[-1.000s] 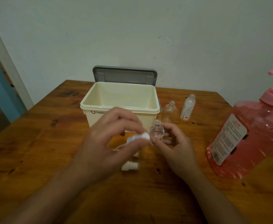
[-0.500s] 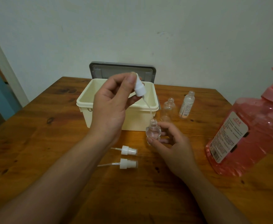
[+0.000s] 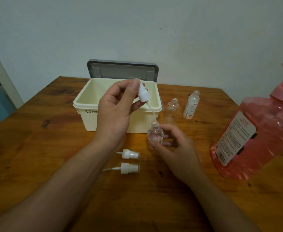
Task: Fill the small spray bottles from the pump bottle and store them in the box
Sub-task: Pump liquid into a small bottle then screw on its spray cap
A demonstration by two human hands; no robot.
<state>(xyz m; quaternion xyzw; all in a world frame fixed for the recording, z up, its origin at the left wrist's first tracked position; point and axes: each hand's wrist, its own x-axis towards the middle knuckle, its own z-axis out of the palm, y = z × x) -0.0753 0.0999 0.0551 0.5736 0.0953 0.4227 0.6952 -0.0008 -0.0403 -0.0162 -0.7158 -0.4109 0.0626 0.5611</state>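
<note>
Sprayer [image 3: 143,95] (left grip) above bottle [image 3: 155,135].

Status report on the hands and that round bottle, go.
Left hand holds spray cap, tube tip at the neck of the round bottle. Right hand steadies the bottle. Nothing in the way.

Box [image 3: 93,118] behind two spray caps [image 3: 129,154]; pump bottle [image 3: 254,139] right.
</note>
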